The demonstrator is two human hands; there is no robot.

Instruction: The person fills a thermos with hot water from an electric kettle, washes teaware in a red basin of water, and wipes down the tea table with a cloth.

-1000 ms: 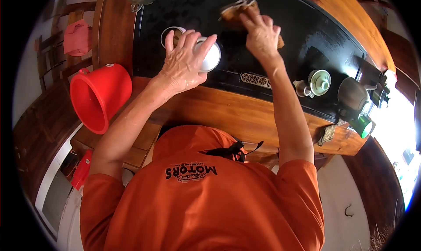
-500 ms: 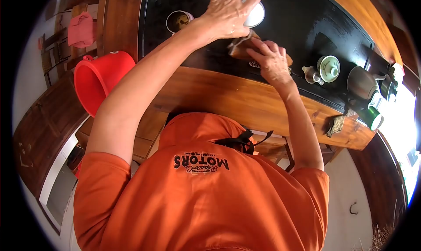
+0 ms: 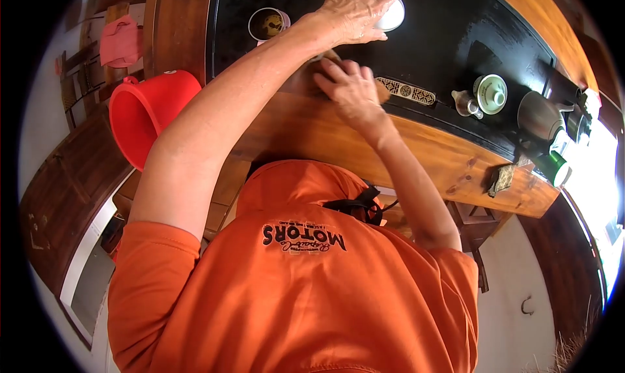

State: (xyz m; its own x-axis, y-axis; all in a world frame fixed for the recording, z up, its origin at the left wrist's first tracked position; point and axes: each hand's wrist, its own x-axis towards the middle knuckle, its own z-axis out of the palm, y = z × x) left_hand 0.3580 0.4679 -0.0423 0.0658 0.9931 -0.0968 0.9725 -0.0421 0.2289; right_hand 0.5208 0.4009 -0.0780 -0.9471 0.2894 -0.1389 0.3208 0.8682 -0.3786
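Observation:
My left hand reaches across the black tea tray, its fingers and thumb around a white cup held on its side. Closer to me, my right hand presses down on a brown cloth at the tray's front edge; the hand and left forearm hide most of the cloth. A patterned drain strip shows to the right of that hand. Left of my left forearm stands a cup with dark contents.
Toward the right of the tray are a pale green lidded bowl, a small metal strainer and a grey kettle. A green can sits by the right corner. A red bucket stands left of the wooden table.
My right hand has swept left with the brown cloth, uncovering the patterned strip. My left hand and the white cup have shifted slightly right.

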